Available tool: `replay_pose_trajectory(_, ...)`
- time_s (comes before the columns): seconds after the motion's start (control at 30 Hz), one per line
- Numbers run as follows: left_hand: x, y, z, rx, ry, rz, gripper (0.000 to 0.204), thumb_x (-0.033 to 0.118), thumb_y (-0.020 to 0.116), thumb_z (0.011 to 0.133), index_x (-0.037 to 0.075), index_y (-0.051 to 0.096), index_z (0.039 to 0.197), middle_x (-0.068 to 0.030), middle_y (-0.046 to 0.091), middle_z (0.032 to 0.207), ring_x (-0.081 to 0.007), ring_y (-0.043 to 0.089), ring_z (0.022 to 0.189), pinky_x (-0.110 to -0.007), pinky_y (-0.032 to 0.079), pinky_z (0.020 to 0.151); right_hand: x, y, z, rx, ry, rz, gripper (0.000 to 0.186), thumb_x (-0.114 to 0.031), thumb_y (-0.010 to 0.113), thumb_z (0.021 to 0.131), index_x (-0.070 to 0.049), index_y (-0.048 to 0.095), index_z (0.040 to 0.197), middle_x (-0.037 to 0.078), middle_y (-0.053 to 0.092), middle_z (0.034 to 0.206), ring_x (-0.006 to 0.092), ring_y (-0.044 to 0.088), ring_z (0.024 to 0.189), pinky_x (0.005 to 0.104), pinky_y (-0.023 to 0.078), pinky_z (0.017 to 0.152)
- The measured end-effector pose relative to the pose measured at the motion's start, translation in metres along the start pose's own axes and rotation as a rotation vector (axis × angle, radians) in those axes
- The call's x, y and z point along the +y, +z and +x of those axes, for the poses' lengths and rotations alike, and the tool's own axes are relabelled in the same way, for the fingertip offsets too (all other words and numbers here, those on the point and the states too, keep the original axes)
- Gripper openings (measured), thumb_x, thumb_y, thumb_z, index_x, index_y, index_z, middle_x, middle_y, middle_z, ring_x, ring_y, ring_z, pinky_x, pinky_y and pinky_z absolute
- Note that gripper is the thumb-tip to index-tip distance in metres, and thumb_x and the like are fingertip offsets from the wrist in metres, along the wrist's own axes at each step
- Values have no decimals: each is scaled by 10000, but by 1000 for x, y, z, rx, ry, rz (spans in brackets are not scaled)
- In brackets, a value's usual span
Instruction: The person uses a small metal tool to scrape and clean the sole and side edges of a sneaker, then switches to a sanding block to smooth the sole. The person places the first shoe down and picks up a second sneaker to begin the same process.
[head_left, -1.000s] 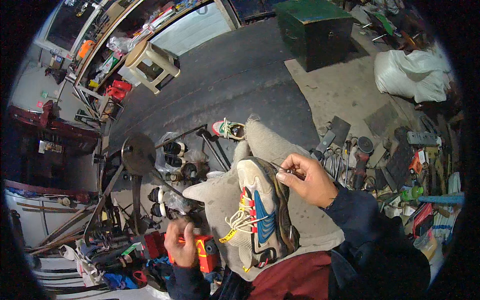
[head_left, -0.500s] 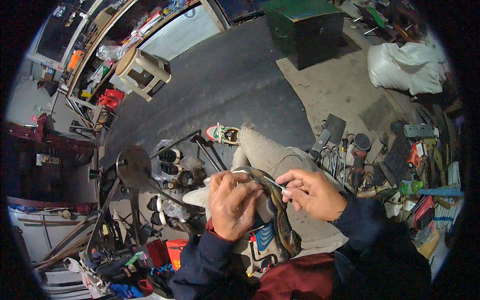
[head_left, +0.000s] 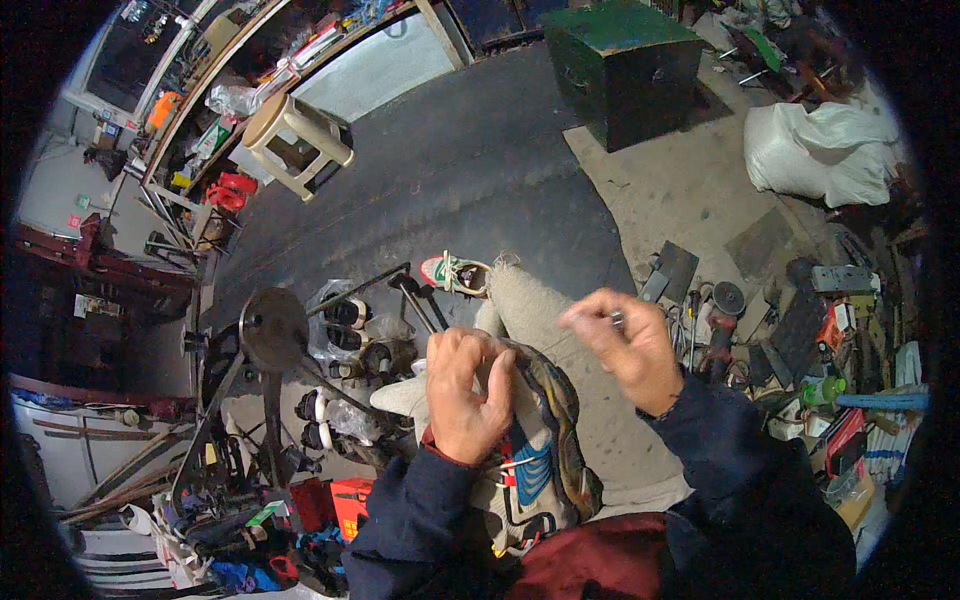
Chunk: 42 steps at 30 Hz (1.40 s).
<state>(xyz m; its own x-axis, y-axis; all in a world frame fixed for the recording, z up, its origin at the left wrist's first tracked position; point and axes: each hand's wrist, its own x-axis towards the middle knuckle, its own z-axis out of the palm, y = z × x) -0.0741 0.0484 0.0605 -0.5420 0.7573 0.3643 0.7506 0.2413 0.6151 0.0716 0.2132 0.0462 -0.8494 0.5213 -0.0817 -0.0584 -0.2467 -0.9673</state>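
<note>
Left grip (head_left: 465, 395) clamped over the far end of my blue-panelled shoe (head_left: 535, 476), which lies on pale draped cloth (head_left: 640, 455). Right grip (head_left: 628, 350) raised to the right, apart from the shoe, narrow about a small grey thing (head_left: 617, 319), too blurred to name. Red-and-green shoe (head_left: 438, 272) near the cloth's far edge; angle grinder (head_left: 719, 338) off right.

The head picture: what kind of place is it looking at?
Probably a workshop, maybe a repair one: tools crowd the right side, shoes lie together on the left, and the person's left hand is on a sneaker.
</note>
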Motion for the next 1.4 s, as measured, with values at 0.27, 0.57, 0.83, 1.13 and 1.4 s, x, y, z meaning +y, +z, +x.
replay_pose_trajectory(0.27, -4, -27, -33, -4, -94, -142, 286, 90, 729, 849, 36, 663, 1122, -146, 672, 1076, -318, 607, 1012, -380, 480, 896, 21, -1, -1, -32, -343, -690, 224, -207, 704, 948, -1, 627, 907, 121, 600, 737, 144, 571, 650, 334, 450, 612)
replay_pose_trajectory(0.57, -3, -69, -182, -152, -780, -711, 600, 286, 565, 1021, 29, 410, 1541, -59, 686, 1168, -83, 545, 789, -233, 465, 698, 7, -5, 3, -384, 108, 329, 265, -246, 603, 1039, -53, 591, 859, 97, 726, 958, 79, 521, 648, 237, 417, 615)
replay_pose_trajectory(0.83, 14, -87, -230, 74, -788, -763, 337, 317, 552, 1071, 2, 637, 987, -152, 727, 1078, -240, 684, 959, -386, 534, 885, 18, 19, -10, -196, -335, -694, 227, -107, 779, 857, 0, 611, 747, 95, 542, 602, 160, 498, 514, 327, 385, 494)
replay_pose_trajectory(1.13, 29, -60, -196, 527, -619, -1622, 343, 341, 435, 1112, 71, 539, 928, -52, 468, 632, -212, 460, 529, -573, 538, 912, 25, 17, -17, -200, -371, -701, 206, -136, 767, 870, -23, 606, 810, 129, 613, 727, 272, 604, 588, 378, 446, 542)
replay_pose_trajectory(1.4, 42, -96, -281, 513, -1179, -1332, 385, 398, 437, 1092, 140, 507, 815, 16, 356, 540, -155, 340, 461, -449, 513, 752, 44, 27, -20, -96, -524, -722, 196, -43, 789, 845, -11, 602, 795, 116, 569, 684, 226, 556, 529, 343, 409, 494)
